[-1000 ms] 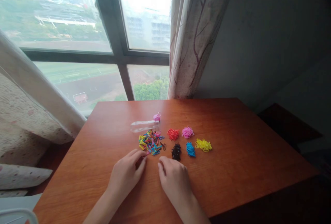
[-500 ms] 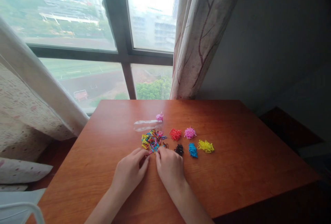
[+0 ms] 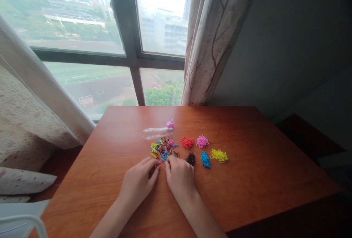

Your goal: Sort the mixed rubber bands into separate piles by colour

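Observation:
A mixed pile of small coloured rubber bands [image 3: 162, 148] lies on the wooden table in front of me. At its near left edge my left hand [image 3: 141, 175] rests with the fingers curled and the thumb close to the index finger; a pink band shows by the tips. My right hand [image 3: 181, 177] is at the near right edge, fingers bent and tips drawn together beside a few bands. What either pinch holds is too small to tell. Right of the pile are single-colour heaps: red bands [image 3: 187, 142], pink bands [image 3: 202, 141], black bands [image 3: 190, 159], blue bands [image 3: 205, 160] and yellow bands [image 3: 219, 155].
Behind the pile a clear plastic bottle [image 3: 155, 133] lies on its side, with a pink thing [image 3: 170, 123] at its right end. The table [image 3: 255, 179] reaches back to a window and curtains [image 3: 209, 47]. A white chair-like frame [image 3: 24, 219] stands at lower left.

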A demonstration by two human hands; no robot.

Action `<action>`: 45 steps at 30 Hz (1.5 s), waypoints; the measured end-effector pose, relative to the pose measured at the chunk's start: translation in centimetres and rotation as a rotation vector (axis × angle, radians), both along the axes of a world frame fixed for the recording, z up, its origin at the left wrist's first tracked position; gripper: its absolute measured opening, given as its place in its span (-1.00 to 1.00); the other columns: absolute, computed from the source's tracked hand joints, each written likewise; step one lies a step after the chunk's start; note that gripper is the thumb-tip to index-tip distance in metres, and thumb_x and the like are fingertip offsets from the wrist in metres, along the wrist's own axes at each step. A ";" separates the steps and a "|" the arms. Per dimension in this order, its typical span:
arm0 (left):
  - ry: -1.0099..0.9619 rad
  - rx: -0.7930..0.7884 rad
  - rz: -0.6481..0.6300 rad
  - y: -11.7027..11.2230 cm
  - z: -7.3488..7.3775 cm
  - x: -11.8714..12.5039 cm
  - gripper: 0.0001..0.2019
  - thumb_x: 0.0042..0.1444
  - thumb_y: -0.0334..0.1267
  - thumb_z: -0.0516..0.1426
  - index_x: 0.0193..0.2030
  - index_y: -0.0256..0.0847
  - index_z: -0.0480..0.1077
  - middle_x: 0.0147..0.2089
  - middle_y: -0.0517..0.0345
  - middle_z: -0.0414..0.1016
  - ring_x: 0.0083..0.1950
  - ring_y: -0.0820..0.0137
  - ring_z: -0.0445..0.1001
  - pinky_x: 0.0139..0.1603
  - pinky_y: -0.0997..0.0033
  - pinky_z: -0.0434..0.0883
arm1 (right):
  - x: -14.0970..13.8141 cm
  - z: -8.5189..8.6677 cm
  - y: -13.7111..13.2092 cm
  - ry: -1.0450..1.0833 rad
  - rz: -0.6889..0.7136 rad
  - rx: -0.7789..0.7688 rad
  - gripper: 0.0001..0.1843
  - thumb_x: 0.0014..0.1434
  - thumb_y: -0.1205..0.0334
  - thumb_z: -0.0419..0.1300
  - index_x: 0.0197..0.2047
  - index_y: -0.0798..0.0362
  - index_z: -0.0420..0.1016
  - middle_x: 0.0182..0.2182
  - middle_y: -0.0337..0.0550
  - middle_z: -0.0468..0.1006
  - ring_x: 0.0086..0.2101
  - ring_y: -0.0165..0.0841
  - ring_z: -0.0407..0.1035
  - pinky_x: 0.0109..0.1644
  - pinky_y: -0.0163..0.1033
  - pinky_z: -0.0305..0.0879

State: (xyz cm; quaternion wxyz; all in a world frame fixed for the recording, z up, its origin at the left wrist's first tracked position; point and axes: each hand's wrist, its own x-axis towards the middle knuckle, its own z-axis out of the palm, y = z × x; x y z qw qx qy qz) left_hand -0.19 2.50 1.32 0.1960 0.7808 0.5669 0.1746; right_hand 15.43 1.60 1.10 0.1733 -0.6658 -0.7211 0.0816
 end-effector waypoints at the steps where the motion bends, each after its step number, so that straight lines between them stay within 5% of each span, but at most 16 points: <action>1: -0.001 0.001 -0.001 0.0 0.0 0.0 -0.80 0.28 -0.24 0.00 -0.17 -0.09 0.46 -0.16 0.15 0.56 -0.21 0.36 0.53 -0.23 0.43 0.36 | 0.0 0.0 0.0 0.001 0.000 0.009 -0.89 0.28 0.34 0.16 -0.30 0.00 0.45 -0.41 -0.20 0.59 -0.36 -0.34 0.49 -0.37 -0.36 0.12; 10: 0.014 0.018 -0.009 0.0 0.1 -0.1 -0.81 0.27 -0.23 0.01 -0.19 -0.07 0.46 -0.17 0.16 0.57 -0.22 0.36 0.54 -0.26 0.47 0.36 | 1.5 0.4 -1.1 0.136 -0.030 0.162 -0.86 0.27 0.35 0.12 -0.26 -0.01 0.50 -0.45 -0.24 0.58 -0.42 -0.39 0.47 -0.37 -0.37 0.10; 22: 0.026 0.036 -0.028 -0.2 0.2 0.0 -0.80 0.27 -0.22 -0.01 -0.21 -0.08 0.44 -0.21 0.17 0.55 -0.25 0.38 0.53 -0.31 0.48 0.33 | 12.6 -0.6 -3.4 0.025 -0.350 0.216 -0.60 0.34 0.01 -0.03 -0.29 -0.03 0.56 -0.55 -0.19 0.54 -0.52 -0.34 0.43 -0.45 -0.32 0.07; 45: 0.031 0.016 -0.024 -0.2 0.1 0.0 -0.80 0.28 -0.22 -0.01 -0.19 -0.09 0.44 -0.19 0.18 0.56 -0.23 0.38 0.53 -0.28 0.48 0.33 | 12.0 -1.1 -3.3 0.002 -0.329 0.154 -0.73 0.31 0.13 0.02 -0.24 -0.07 0.55 -0.51 -0.26 0.56 -0.51 -0.34 0.43 -0.44 -0.30 0.02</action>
